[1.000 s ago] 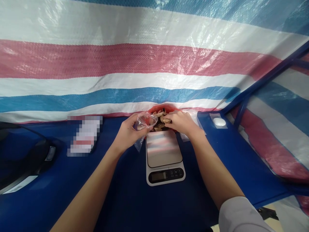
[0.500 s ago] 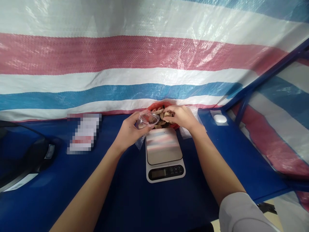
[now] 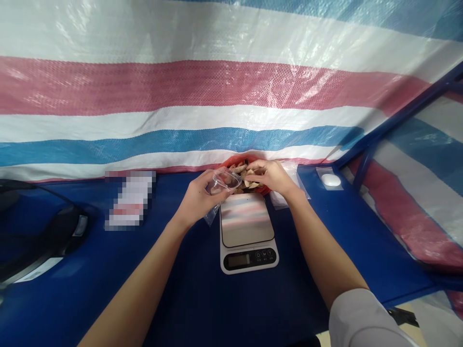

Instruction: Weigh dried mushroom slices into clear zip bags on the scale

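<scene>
Left hand: the left hand (image 3: 197, 197) has its grip closed, thumb and fingers pinching the rim of a clear bag (image 3: 223, 182).
Clear bag: thin, shiny, wrinkled plastic; its mouth is round and open, beside the red bag.
Right hand: the right hand (image 3: 277, 179) has its grip partly curled, fingertips among the brown pieces (image 3: 238, 168); whether one is pinched, one cannot tell.
Brown pieces: irregular, rough-looking, brown with paler faces, heaped inside the red bag.
Red bag: the red bag (image 3: 246, 157) is thin and open, behind the scale.
Scale: the scale (image 3: 248, 221) has a white body, a smooth reflective plate and a dark panel.
Right side: clear packets (image 3: 289, 171) lie flat; farther, a smooth white oval object (image 3: 331, 180).
Table: the table (image 3: 181, 299) has a dark blue surface.
Backdrop: a glossy woven sheet (image 3: 217, 86), striped red, white and blue.
</scene>
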`<state>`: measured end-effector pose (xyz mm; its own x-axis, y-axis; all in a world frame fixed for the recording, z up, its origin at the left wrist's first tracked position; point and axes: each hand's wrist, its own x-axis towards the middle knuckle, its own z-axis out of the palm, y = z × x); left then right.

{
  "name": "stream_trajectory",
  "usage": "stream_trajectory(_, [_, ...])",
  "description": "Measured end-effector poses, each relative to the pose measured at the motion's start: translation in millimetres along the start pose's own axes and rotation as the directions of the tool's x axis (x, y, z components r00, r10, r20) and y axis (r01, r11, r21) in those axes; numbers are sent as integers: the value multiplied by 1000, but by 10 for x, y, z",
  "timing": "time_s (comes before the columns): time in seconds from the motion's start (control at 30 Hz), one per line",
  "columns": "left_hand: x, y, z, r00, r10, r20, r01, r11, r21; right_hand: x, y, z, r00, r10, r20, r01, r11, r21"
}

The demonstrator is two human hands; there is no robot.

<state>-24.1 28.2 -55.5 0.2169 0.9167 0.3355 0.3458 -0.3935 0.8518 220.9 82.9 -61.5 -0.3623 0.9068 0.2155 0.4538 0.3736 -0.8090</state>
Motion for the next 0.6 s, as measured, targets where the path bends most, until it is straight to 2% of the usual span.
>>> stream_trajectory(0.2, [-3, 28, 4, 998, -16, 53, 17, 1000, -18, -26, -138, -101, 997, 50, -59, -43, 993, 107])
stream_trajectory(0.47, [6, 84, 41, 996, 57, 71, -58, 998, 13, -86, -448, -136, 988, -50, -145, 92, 950, 298])
stream_trajectory(0.6, [2, 107, 67, 996, 45, 75, -42, 999, -32, -107, -661, -58, 990, -79, -114, 115, 927, 357])
